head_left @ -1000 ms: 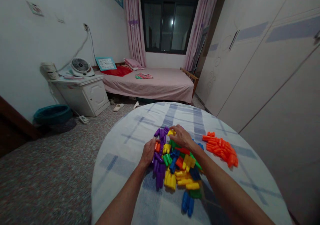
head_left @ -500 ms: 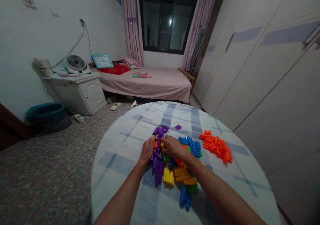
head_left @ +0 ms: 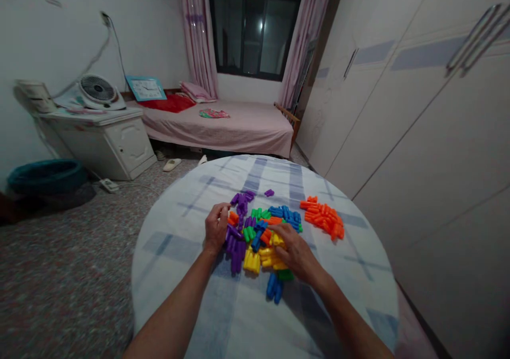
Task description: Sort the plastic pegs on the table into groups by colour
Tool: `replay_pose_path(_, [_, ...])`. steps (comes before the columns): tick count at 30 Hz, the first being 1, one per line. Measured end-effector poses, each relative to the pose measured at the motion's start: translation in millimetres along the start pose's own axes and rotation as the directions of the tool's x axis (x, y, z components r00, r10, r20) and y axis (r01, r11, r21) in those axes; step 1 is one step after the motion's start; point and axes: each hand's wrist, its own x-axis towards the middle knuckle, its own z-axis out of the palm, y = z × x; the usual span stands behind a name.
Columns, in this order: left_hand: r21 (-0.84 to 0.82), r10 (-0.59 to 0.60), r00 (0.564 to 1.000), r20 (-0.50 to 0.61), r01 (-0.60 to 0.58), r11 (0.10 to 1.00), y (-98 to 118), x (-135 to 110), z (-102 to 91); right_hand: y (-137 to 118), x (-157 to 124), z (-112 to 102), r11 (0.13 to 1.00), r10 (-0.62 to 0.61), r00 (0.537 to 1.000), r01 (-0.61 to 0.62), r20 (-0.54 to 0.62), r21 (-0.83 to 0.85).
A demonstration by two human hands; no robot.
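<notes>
Piles of small plastic building blocks, sorted loosely by colour, cover the middle of the table. My left hand (head_left: 217, 226) is at the left edge of the purple blocks (head_left: 236, 253), loosely curled with thumb and index finger apart. Close to its fingertips lies an orange block (head_left: 233, 218). My right hand (head_left: 294, 248) reaches over the yellow blocks (head_left: 252, 262), its thumb and index finger around a yellow block (head_left: 276, 239); its palm side is hidden. Green blocks (head_left: 249, 234) and blue blocks (head_left: 258, 238) lie between the hands.
The round table (head_left: 175, 274) has a checked cloth. Orange blocks (head_left: 323, 218) form a separate pile at the right. One purple block (head_left: 269, 193) lies alone toward the back. Beyond are a bed (head_left: 239, 130), a cabinet (head_left: 133, 146) with a fan (head_left: 98, 89), and a wardrobe (head_left: 418, 136).
My right hand has moved right, away from my left hand, carrying a yellow block to the other yellow ones. My left hand has drawn slightly left of the orange block. The view has shifted.
</notes>
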Motion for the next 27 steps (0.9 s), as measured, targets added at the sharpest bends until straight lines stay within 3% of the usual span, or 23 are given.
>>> replay_pose_path(4, [0.039,0.049,0.998,-0.050,-0.047,0.998,-3,-4,-2.9,-1,3,13,1.000,-0.016,0.995,0.015,-0.096,-0.009])
replay_pose_path(9, [0.099,-0.095,0.994,-0.056,0.100,0.990,-15,1,-3.0,7,10,16,0.996,-0.053,0.975,0.069,-0.215,0.065])
replay_pose_path(13, [0.211,-0.141,0.990,0.018,0.134,0.968,-16,2,-8.4,21,4,1,0.990,0.019,0.934,0.031,-0.358,0.135])
replay_pose_path(20, [0.304,-0.102,0.989,0.108,0.064,0.951,-8,-23,-22.8,71,-40,-27,0.974,0.183,0.826,-0.224,-0.533,-0.012])
replay_pose_path(24, [0.326,-0.041,0.987,0.157,-0.012,0.945,-1,-33,-22.6,88,-65,-17,0.882,0.293,0.830,-0.426,-0.474,-0.201])
replay_pose_path(27, [0.342,-0.053,0.989,0.136,0.004,0.940,0,-33,-21.7,91,-72,-8,0.832,0.350,0.830,-0.489,-0.435,-0.263])
